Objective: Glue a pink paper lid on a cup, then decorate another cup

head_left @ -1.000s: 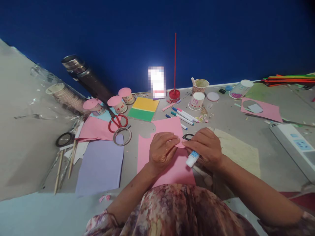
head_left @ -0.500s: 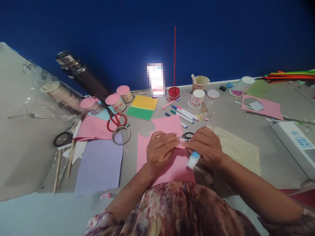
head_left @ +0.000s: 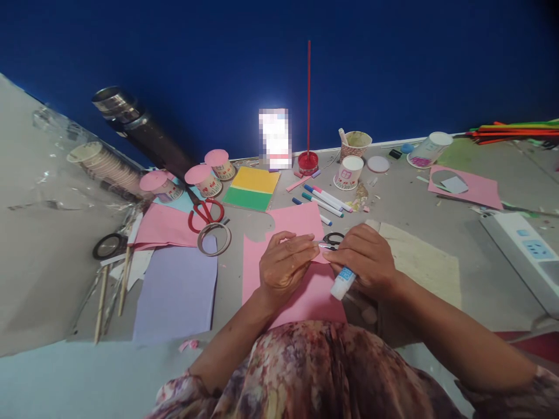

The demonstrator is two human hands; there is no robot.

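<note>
My left hand rests on a pink paper sheet in front of me, its fingers pinched on a small piece I cannot make out. My right hand is closed round a white glue stick, whose cap end points down toward me. The fingertips of both hands meet over the pink paper. Black-handled small scissors lie just beyond my fingers. A second pink piece lies above the hands.
A lilac sheet, red scissors, tape rolls, pink-lidded paper cups, a yellow-green card, markers, a red stand with a rod, a power strip at right, and a beige sheet.
The view has shifted slightly. My left fingers have risen from flat on the paper to a pinch meeting my right fingertips. The glue stick stays in my right hand.
</note>
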